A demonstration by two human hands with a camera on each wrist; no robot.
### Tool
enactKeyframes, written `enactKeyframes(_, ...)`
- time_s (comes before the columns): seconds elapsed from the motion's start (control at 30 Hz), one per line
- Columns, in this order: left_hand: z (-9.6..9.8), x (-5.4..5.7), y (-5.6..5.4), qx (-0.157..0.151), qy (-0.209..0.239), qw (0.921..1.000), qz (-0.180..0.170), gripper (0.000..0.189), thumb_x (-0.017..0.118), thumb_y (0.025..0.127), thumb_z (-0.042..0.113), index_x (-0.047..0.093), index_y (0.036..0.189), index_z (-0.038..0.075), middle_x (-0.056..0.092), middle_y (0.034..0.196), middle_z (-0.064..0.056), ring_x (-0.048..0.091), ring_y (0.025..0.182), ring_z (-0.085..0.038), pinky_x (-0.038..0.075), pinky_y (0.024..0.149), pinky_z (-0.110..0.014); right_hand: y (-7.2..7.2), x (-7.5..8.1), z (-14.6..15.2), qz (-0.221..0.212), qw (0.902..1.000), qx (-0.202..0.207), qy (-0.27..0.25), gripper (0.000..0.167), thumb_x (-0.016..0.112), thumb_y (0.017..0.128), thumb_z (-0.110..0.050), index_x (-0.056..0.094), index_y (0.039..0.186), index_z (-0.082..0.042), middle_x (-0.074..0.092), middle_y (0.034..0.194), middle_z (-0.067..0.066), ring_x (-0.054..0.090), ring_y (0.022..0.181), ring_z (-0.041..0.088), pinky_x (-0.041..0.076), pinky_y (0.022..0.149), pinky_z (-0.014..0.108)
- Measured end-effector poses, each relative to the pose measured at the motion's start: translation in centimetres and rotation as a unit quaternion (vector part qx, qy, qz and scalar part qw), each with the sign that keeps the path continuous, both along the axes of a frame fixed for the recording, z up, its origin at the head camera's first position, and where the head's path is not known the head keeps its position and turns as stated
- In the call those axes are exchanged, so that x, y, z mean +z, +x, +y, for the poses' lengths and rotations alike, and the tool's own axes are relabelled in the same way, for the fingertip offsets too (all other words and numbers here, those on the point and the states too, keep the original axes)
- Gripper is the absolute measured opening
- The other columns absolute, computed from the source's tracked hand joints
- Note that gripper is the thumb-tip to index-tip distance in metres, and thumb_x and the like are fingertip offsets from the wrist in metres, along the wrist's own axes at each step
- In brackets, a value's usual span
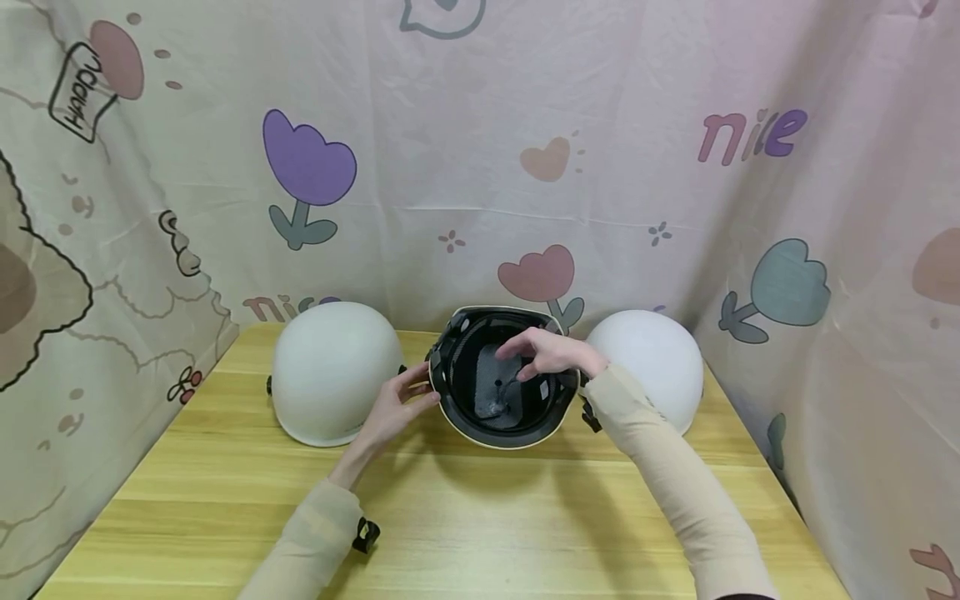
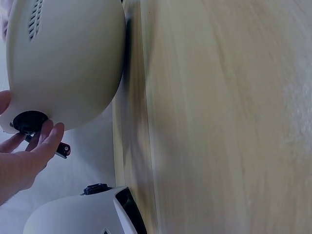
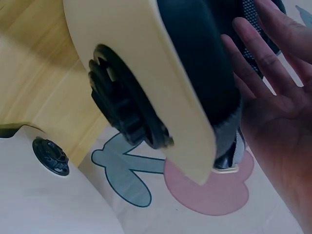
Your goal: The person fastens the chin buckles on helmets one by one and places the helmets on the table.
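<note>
In the head view a helmet with a cream shell and black lining stands on the table with its opening towards me, its rim [image 1: 510, 439] facing front. A grey pad [image 1: 487, 375] lines its inside. My left hand [image 1: 393, 408] grips the helmet's left edge. In the left wrist view, its fingertips lie by a round black knob [image 2: 29, 121] on the shell [image 2: 68, 63]. Over the opening hovers my right hand [image 1: 551, 350], fingers loosely bent and holding nothing. The right wrist view shows its fingers [image 3: 265, 56] spread beside the dark lining, near another black knob [image 3: 122, 102].
White helmets stand dome up on both sides, one at the left [image 1: 337, 375] and one at the right [image 1: 652, 367], partly behind my right forearm. A black strap buckle [image 1: 591, 417] hangs near my right sleeve. Behind the wooden table [image 1: 465, 533] hangs a patterned cloth [image 1: 420, 150].
</note>
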State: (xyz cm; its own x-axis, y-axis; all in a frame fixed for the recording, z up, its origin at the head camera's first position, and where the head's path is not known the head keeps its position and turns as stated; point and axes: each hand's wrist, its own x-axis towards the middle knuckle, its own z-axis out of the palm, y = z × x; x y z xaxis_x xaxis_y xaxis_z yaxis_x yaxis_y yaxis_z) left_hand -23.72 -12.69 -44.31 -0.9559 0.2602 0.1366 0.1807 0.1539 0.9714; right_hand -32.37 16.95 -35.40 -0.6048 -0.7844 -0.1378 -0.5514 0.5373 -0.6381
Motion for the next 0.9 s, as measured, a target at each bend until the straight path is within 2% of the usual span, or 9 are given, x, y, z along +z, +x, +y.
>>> enactKeyframes(0.27,-0.1,-0.1,0.0,-0.001,0.003,1.0,0.005,0.061,0.065,0.095,0.004,0.04,0.15,-0.005,0.051,0.146,-0.03,0.055,0.129,-0.046,0.051,0.096,-0.019,-0.6,-0.6,0.1,-0.03,0.9992,-0.015,0.021,0.05,0.069,0.087,0.01,0.059,0.136,0.005,0.059,0.141,0.025,0.053,0.135,0.04,0.044,0.115,0.05)
enactKeyframes(0.4,-0.1,-0.1,0.0,0.0,0.004,1.0,0.003,0.061,0.065,0.095,0.003,0.041,0.15,-0.004,0.051,0.146,-0.03,0.055,0.129,-0.046,0.051,0.096,-0.019,-0.6,-0.9,0.0,-0.04,0.9983,-0.007,0.041,0.051,0.067,0.086,0.014,0.058,0.136,0.007,0.058,0.141,0.025,0.054,0.134,0.04,0.046,0.113,0.049)
enactKeyframes(0.53,-0.1,-0.1,-0.1,-0.005,0.003,1.0,-0.001,0.061,0.065,0.095,0.004,0.041,0.15,-0.004,0.051,0.146,-0.029,0.055,0.13,-0.045,0.052,0.097,-0.022,-0.6,-1.3,0.1,-0.043,0.9976,-0.002,0.054,0.05,0.064,0.085,0.018,0.059,0.134,0.008,0.06,0.139,0.025,0.057,0.13,0.04,0.05,0.108,0.049)
enactKeyframes(0.7,-0.1,-0.1,-0.1,-0.005,-0.003,1.0,-0.006,0.061,0.065,0.096,0.004,0.04,0.151,-0.003,0.05,0.147,-0.029,0.054,0.131,-0.046,0.052,0.101,-0.028,-0.5,-1.4,0.1,-0.059,0.9965,-0.014,0.058,0.049,0.06,0.087,0.02,0.059,0.134,0.007,0.06,0.139,0.024,0.058,0.128,0.04,0.057,0.099,0.041)
enactKeyframes(0.9,-0.2,0.0,-0.1,-0.008,-0.006,0.9999,-0.006,0.062,0.065,0.096,0.005,0.038,0.152,-0.003,0.049,0.148,-0.029,0.053,0.132,-0.046,0.053,0.105,-0.037,-0.4,-1.5,0.0,-0.061,0.9953,-0.014,0.073,0.048,0.059,0.087,0.021,0.062,0.132,0.004,0.062,0.138,0.021,0.059,0.128,0.038,0.058,0.097,0.037)
